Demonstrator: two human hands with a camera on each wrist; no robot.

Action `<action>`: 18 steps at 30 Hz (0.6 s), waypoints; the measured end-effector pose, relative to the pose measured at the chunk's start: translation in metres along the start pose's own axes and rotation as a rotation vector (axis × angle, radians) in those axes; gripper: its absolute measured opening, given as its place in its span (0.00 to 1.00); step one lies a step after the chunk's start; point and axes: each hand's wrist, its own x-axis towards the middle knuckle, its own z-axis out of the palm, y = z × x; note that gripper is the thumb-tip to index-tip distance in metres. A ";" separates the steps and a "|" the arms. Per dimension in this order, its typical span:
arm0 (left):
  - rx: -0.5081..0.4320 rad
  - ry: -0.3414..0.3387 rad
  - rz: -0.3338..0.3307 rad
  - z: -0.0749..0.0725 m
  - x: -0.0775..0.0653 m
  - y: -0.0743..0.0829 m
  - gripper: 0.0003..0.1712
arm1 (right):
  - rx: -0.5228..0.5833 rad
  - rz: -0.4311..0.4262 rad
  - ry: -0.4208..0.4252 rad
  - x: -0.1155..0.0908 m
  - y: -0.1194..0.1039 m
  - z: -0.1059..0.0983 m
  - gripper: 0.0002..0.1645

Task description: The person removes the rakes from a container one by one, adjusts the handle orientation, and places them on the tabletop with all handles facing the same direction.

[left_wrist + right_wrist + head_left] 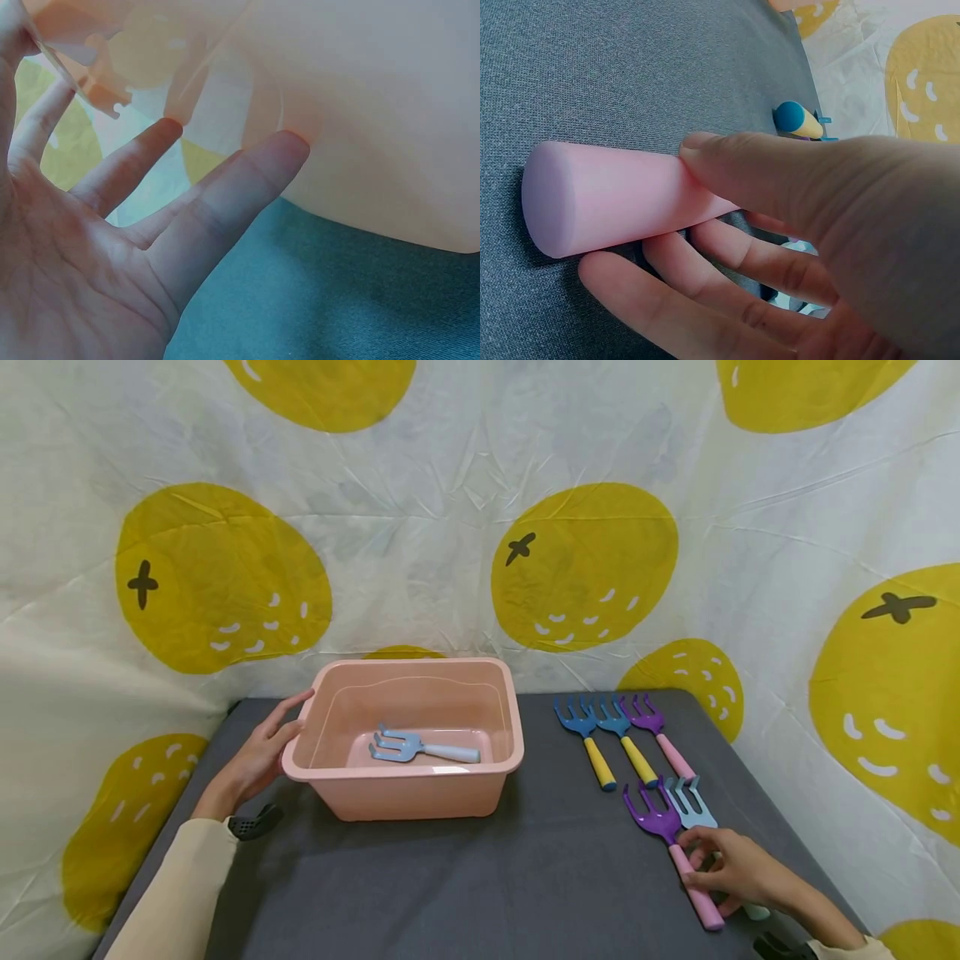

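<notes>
A pink plastic basin (420, 795) stands on the table, with a light-blue hand rake (401, 746) lying inside. My left hand (261, 762) is at its left end, fingers spread and fairly straight; in the left wrist view the fingertips (289, 146) touch the basin's outer wall (390, 135). On the right, my right hand (731, 867) pinches the pink handle (622, 196) of a purple hand rake (657, 820), thumb on one side and fingers on the other. The rake lies along the table. A pale-blue hand rake (692, 806) is beside it, its handle mostly hidden by that hand.
Behind my right hand lie two blue rakes with yellow handles, one on the left (600, 764) and one (636, 758) beside it, then another purple rake (648, 720) with a pink handle. A fruit-patterned cloth (420, 585) hangs around the grey table (450, 893).
</notes>
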 end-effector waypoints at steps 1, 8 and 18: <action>0.001 -0.001 0.001 0.000 0.000 0.000 0.35 | 0.003 0.001 0.000 0.000 0.000 0.000 0.30; -0.006 -0.006 0.019 0.001 -0.001 0.002 0.35 | -0.004 -0.020 -0.029 -0.003 -0.009 -0.006 0.31; -0.001 0.001 0.030 0.002 -0.002 0.000 0.35 | -0.139 -0.249 -0.049 0.008 -0.058 -0.042 0.36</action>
